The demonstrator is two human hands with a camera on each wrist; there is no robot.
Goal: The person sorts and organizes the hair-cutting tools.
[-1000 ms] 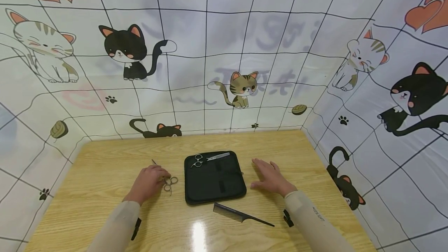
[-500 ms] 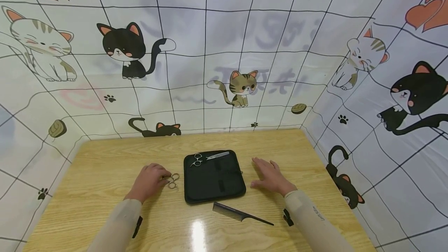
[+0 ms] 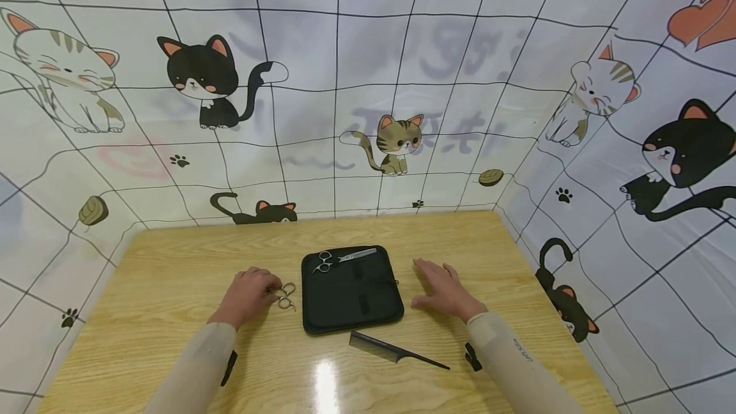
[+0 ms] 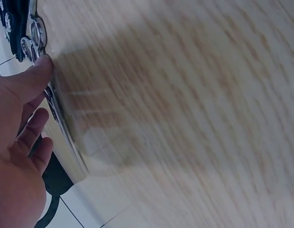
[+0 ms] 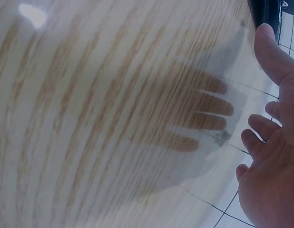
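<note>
My left hand [image 3: 248, 296] pinches a pair of silver scissors [image 3: 285, 296] on the table, left of a flat black case [image 3: 351, 292]. Its finger rings point toward the case; the hand hides most of the blades in the head view. In the left wrist view, the thumb presses on the scissors [image 4: 38, 35] near the rings. A second pair, thinning shears [image 3: 356, 255], lies along the case's far edge. My right hand [image 3: 447, 291], fingers spread and relaxed, is beside the case's right side and holds nothing. The right wrist view also shows it apart from the case.
A black rat-tail comb [image 3: 376, 347] lies in front of the case, its thin tail pointing right. The wooden table [image 3: 190, 251] meets a cat-printed sheet [image 3: 310, 114] at the back and sides. Light glares off the table's near part.
The scissors have turned in my left hand and shifted slightly right, toward the case; the blade tip that showed beyond the hand is out of sight. My right hand stays put.
</note>
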